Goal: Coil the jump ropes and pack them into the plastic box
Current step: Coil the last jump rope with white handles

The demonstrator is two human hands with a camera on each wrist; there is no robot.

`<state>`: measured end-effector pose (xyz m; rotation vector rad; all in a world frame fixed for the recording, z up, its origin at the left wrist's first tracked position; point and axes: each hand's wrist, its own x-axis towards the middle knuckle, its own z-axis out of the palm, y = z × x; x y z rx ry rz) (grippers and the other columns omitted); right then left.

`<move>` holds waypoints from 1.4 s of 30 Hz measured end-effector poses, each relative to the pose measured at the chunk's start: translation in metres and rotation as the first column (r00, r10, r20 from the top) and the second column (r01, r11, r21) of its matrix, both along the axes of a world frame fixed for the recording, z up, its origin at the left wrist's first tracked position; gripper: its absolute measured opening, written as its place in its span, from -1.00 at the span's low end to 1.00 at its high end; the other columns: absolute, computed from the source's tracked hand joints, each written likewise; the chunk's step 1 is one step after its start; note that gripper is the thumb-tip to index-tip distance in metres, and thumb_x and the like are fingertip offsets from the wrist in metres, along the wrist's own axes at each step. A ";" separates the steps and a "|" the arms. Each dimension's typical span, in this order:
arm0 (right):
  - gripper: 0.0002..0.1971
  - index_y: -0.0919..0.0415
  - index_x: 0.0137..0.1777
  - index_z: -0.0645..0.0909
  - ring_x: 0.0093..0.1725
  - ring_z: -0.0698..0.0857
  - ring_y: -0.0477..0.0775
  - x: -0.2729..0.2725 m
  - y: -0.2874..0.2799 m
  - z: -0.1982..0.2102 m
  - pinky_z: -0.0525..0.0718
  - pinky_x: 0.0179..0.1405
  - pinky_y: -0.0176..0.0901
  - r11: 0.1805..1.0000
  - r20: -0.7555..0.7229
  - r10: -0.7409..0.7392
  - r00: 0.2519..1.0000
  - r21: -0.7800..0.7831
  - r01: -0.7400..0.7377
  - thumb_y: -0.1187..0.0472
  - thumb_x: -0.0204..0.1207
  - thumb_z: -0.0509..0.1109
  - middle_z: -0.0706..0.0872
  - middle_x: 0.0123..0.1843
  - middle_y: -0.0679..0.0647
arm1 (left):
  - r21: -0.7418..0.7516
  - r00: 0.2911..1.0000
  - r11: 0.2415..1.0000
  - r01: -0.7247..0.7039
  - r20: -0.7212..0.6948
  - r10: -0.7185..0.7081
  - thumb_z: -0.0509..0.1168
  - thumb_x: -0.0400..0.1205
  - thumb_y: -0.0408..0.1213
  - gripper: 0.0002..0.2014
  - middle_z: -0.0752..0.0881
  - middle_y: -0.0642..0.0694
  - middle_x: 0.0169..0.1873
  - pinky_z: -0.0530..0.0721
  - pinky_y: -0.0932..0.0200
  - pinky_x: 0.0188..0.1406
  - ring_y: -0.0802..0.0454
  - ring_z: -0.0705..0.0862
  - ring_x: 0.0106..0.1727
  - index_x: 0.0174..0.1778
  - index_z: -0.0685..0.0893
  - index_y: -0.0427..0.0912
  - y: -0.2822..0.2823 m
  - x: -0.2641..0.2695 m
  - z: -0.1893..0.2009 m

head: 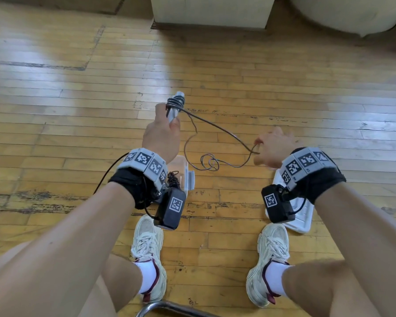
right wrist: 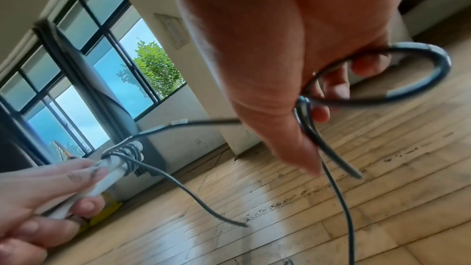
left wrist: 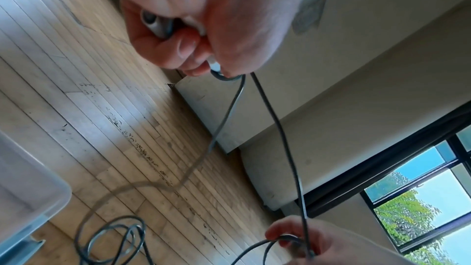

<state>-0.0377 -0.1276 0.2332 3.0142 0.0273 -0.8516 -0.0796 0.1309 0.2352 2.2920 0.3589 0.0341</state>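
Head view, read from frame left to frame right.

Left of centre, low: plastic box (head: 185,170), clear, on the wood floor (head: 55,99), mostly hidden behind the left wrist. Something dark and coiled lies inside it, likely a rope already packed; cannot confirm.

Centre, upper: left hand (head: 161,136) has its fingers closed round the pale handles (head: 174,109), held upright. Several dark turns of the jump rope (head: 217,128) are wound near the handle tops; the right wrist view shows them stacked close together.

Centre: the rope leaves the wraps and runs down to frame right. A second strand drops to loose loops on the floor, just above the box.

Right of centre: right hand (head: 271,148) has its fingers curled round a bend of rope, which passes through the hand as a loop (right wrist view).

Far right, low: a white lid (head: 300,221) lies flat on the floor, partly under the right wrist.

Judgement: wrapping is under way and much slack is left. To do it well:
- keep light tension between the hands so turns sit snug;
- lay each turn beside the last, not over it;
- let the rope slide through the right fingers rather than clamp hard;
- watch that the floor loops do not knot as they feed up.
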 end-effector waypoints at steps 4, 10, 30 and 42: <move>-0.22 -0.05 0.59 0.40 0.63 0.34 0.12 0.000 0.011 0.000 0.33 0.61 0.29 0.921 -0.020 0.069 0.997 0.386 -0.056 -0.17 0.39 0.59 0.40 0.63 -0.01 | -0.002 0.967 0.970 0.244 0.084 -0.243 0.10 0.82 -0.19 -0.73 0.60 -0.07 -0.36 0.48 0.08 -0.49 -0.02 0.51 -0.50 0.42 0.36 -0.15 -0.016 -0.005 -0.005; -0.47 0.21 0.53 0.43 0.40 0.66 -0.02 -0.012 0.045 0.024 0.50 0.54 -0.01 0.302 -0.294 -0.060 0.954 0.906 0.298 0.12 0.61 0.47 0.70 0.40 0.07 | 0.028 0.905 0.912 0.410 0.117 -0.410 0.15 0.81 -0.18 -0.65 0.64 0.07 -0.33 0.47 0.12 -0.44 0.04 0.63 -0.39 0.51 0.36 -0.10 -0.036 -0.012 -0.001; -0.79 0.27 0.01 0.61 -0.47 0.41 -0.13 -0.017 0.046 0.018 0.37 -0.47 -0.24 0.237 -0.183 -0.199 0.963 0.944 0.229 0.10 0.72 0.34 0.53 -0.37 -0.02 | -0.640 0.983 0.752 0.157 0.033 -0.178 0.15 0.83 -0.18 -0.71 0.71 -0.23 -0.17 0.42 0.21 -0.69 0.01 0.53 -0.55 0.14 0.57 -0.39 -0.042 -0.015 0.012; -0.77 0.36 0.15 0.69 -0.56 0.22 -0.13 -0.017 0.044 0.017 0.17 -0.60 -0.31 0.047 -0.305 -0.261 0.916 0.943 0.328 0.18 0.70 0.37 0.44 -0.58 -0.16 | -0.728 0.940 0.678 0.099 -0.155 -0.304 0.11 0.83 -0.07 -0.61 0.67 -0.13 -0.32 0.49 0.25 -0.70 0.09 0.50 -0.60 0.13 0.62 -0.37 -0.042 -0.007 0.023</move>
